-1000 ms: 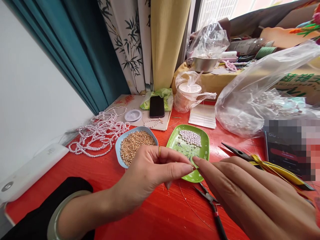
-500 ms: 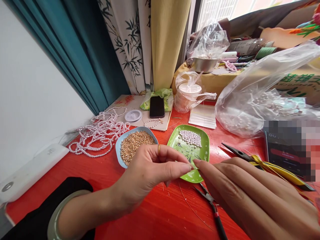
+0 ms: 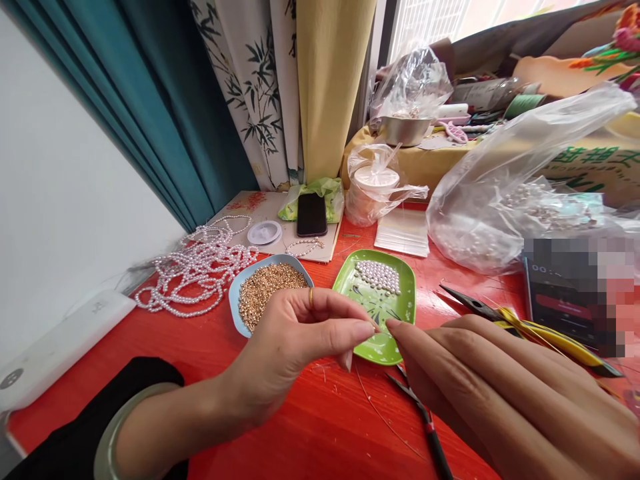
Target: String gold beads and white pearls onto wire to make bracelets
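Observation:
My left hand (image 3: pixel 295 347) is closed in a pinch, thumb against fingertips, above the red table (image 3: pixel 310 433). My right hand (image 3: pixel 505 400) reaches in from the right, its fingertips pressed together and meeting the left ones. What they pinch between them is too small to make out. Just behind the fingertips sits a green dish (image 3: pixel 376 301) holding several white pearls. Left of it a blue dish (image 3: pixel 245 288) is filled with small gold beads. Thin pliers (image 3: pixel 425 420) and a fine wire (image 3: pixel 380 415) lie on the table under my right hand.
Pearl strands (image 3: pixel 197 267) are heaped at the left. A phone (image 3: pixel 311 214) lies on a board at the back. Plastic bags (image 3: pixel 505 193) of pearls, a wrapped white tub (image 3: pixel 374 187) and yellow-handled pliers (image 3: pixel 540 333) fill the right. Curtains hang behind.
Both hands stay pinched together. They shift slightly left and down in view, with the camera tilting a little.

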Demonstrator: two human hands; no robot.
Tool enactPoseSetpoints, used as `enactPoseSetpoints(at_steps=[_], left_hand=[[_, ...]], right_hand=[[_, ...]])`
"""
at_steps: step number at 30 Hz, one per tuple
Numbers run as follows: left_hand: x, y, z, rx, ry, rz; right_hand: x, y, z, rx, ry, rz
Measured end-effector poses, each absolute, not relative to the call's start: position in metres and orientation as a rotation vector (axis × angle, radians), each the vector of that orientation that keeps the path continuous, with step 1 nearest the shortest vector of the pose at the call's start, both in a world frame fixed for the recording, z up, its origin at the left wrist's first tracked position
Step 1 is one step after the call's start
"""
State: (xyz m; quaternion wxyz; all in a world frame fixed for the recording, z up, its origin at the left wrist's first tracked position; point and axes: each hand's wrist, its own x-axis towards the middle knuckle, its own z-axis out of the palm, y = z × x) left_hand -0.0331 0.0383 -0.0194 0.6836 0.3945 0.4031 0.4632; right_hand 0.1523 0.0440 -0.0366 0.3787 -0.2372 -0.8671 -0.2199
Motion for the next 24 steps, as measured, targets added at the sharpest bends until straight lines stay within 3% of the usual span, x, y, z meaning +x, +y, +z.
enactPoseSetpoints(at_steps=[24], left_hand=[[-0.0333,0.0357,-0.0213,1.056,0.966,1.122]], right_hand=[[0.1532,0.0435,-0.0376,-0.612,-2.195,-0.499]])
